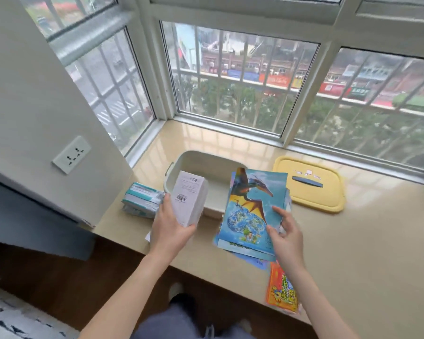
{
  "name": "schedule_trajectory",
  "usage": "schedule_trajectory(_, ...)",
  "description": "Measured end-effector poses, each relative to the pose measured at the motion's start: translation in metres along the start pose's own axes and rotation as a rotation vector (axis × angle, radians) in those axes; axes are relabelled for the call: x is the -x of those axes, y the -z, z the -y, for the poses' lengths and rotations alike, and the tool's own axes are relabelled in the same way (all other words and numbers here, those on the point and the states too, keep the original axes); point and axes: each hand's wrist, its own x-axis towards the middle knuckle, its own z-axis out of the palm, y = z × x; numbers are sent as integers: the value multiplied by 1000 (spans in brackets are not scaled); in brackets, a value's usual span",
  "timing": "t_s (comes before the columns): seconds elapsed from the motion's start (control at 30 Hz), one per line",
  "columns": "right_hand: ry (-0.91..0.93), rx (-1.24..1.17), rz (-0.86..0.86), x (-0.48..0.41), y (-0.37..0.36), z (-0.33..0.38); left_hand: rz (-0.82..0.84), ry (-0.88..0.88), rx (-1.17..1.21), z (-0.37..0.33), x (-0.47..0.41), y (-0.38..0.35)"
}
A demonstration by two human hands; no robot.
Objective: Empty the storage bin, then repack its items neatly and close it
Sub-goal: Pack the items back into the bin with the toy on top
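The pale storage bin (201, 161) sits open on the beige window ledge, its inside bare as far as I can see. My left hand (173, 228) grips a white box (190, 198) with a barcode, held tilted over the bin's near left corner. My right hand (283, 233) holds a stack of blue dinosaur picture books (251, 206), lifted at a slant over the bin's near right edge. The bin's yellow lid (311, 189) lies flat to the right of the bin.
A pile of teal-and-white packets (142, 199) lies left of the bin. An orange book (282, 289) sits at the ledge's front edge. More blue books (255, 260) lie under the lifted stack. Windows enclose the ledge (353, 241) behind and left.
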Motion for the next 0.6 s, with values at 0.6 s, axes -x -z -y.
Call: schedule_trajectory(0.6,-172,-16,-257,-88,-169,-13,249,-70,43,91,-203,44)
